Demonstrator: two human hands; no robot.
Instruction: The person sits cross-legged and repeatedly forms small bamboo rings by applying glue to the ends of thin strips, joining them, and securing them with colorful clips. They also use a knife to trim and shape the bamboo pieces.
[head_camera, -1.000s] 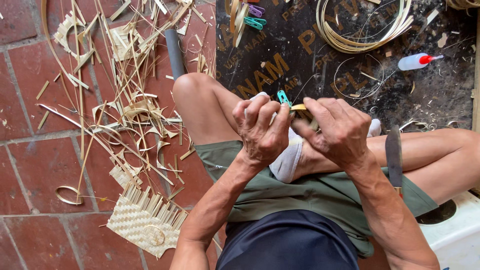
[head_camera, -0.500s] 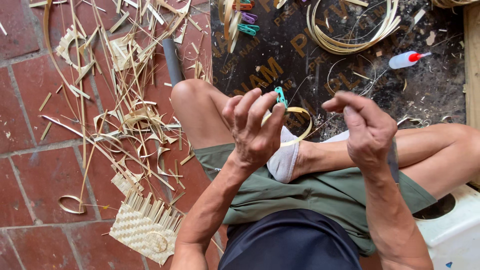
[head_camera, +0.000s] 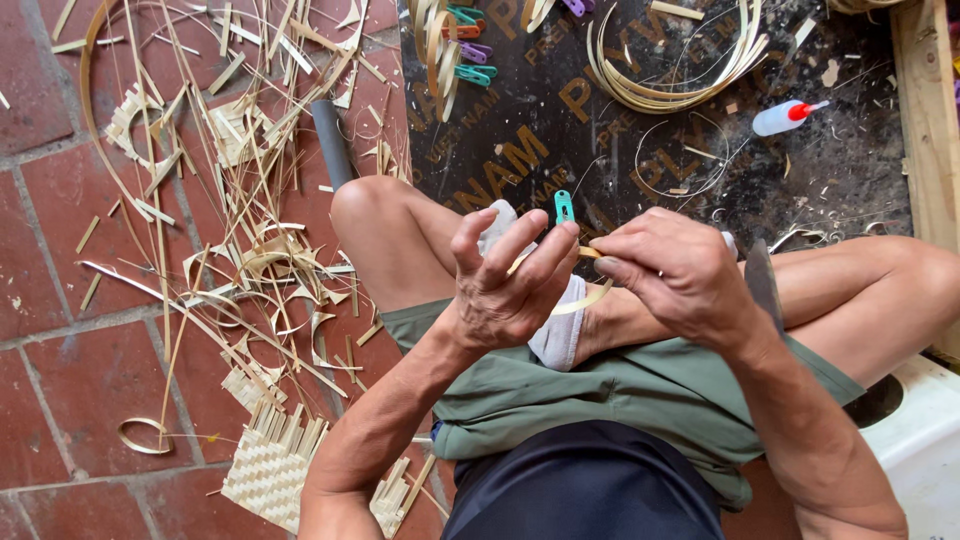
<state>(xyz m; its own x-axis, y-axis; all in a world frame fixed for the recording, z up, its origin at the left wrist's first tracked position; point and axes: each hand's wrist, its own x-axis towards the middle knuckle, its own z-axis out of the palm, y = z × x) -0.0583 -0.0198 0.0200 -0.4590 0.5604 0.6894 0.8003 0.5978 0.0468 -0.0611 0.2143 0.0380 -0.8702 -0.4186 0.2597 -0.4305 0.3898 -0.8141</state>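
Both hands, left hand (head_camera: 505, 290) and right hand (head_camera: 670, 275), bend a thin pale bamboo strip (head_camera: 590, 296).

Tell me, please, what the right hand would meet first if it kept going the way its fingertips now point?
The right hand points leftward along the thin bamboo strip it pinches, so it would most likely meet the fingers of the left hand first, just below the teal clip. Depth is unclear.

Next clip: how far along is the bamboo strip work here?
Done: a woven mat piece lies on the brick floor, and coiled strips sit on the dark board. In hand: the left hand and right hand bend a thin bamboo strip with a teal clip on it. Left: many loose strips remain unwoven.
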